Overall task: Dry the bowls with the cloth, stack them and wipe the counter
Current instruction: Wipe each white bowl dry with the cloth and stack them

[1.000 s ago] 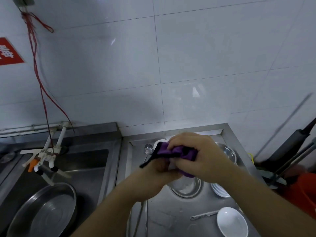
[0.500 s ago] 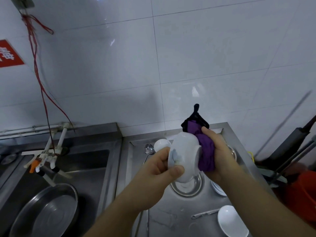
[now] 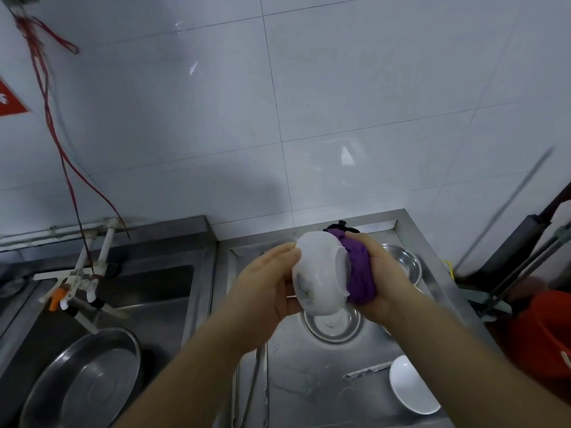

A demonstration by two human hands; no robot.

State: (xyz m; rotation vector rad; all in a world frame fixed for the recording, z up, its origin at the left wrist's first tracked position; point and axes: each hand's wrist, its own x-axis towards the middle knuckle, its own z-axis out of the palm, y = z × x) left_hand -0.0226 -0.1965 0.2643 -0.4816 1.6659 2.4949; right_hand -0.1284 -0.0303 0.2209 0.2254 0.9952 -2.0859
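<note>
A small white ceramic dish (image 3: 412, 389) lay near the steel tabletop's (image 3: 309, 381) front right corner. Above mid-tabletop, the left hand (image 3: 265, 282) cupped a white ceramic bowl (image 3: 318, 276), fingers curled round it; the right hand (image 3: 383, 282), fingers clamped, pressed a bunched purple cloth (image 3: 358, 273) into it.

bare forearms, no sleeves; unadorned left hand (image 3: 265, 285), right hand (image 3: 386, 279)

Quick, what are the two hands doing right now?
Left hand: holds the white bowl on its side.
Right hand: grips the purple cloth, pressed into the bowl.
</note>
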